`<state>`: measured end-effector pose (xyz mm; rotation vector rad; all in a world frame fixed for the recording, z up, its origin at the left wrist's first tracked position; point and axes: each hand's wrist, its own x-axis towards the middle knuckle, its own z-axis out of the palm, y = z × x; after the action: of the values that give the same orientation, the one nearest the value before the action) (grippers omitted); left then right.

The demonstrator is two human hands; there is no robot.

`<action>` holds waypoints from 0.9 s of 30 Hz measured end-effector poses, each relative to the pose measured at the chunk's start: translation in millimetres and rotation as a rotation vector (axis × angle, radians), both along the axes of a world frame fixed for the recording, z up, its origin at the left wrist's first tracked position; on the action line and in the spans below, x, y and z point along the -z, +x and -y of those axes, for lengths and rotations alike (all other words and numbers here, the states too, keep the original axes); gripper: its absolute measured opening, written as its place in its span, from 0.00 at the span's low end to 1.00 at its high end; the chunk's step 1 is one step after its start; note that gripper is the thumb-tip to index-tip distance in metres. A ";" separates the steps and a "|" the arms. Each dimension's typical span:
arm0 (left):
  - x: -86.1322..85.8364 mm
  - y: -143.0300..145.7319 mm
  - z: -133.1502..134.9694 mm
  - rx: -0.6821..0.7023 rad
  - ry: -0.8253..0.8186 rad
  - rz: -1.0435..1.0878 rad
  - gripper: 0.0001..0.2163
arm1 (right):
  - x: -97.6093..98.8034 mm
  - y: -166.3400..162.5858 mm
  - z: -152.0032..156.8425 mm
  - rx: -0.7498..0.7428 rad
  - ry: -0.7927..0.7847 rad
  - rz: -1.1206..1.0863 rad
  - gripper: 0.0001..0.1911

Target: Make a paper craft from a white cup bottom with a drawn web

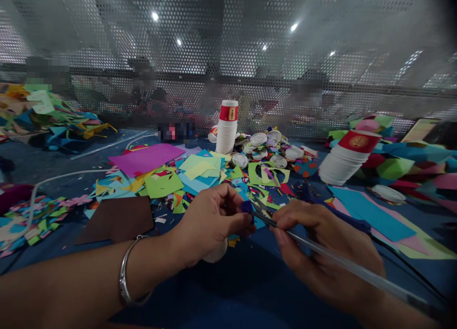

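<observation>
My left hand (214, 214), with a silver bangle at the wrist, pinches a small dark blue piece (247, 206) between thumb and fingers. It looks like paper, but its shape is partly hidden by the fingertips. Closed round a slim pen (321, 251) with a clear barrel, my right hand (321, 243) points the pen's dark tip leftward. That tip meets or nearly touches the blue piece; I cannot tell which. Below my left palm shows a pale rounded object (216, 253), mostly covered. Scissors (262, 208) appear to lie behind the pen among the paper scraps.
Stacked paper cups (226, 137) stand upright at the back, and another cup stack (344, 162) leans at right. Coloured sheets (374, 214), a brown sheet (119, 218) and a purple sheet (146, 158) lie around. White round lids (259, 139) are heaped before a perforated metal screen (200, 43).
</observation>
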<state>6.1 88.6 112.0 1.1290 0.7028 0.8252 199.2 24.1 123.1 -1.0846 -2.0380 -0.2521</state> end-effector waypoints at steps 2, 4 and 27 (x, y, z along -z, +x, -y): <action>0.3 -0.1 0.2 0.004 0.008 0.005 0.15 | 0.3 -0.1 0.0 0.010 0.004 0.003 0.08; 0.1 -0.2 0.3 0.010 0.011 0.004 0.16 | 0.4 -0.3 -0.5 0.010 0.002 0.013 0.08; -1.2 -1.1 1.4 0.026 0.031 -0.040 0.21 | 0.9 3.4 -0.5 0.002 -0.011 -0.001 0.08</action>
<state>5.0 87.2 113.2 1.1833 0.7091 0.7957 202.6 24.6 122.2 -1.0930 -2.0399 -0.2416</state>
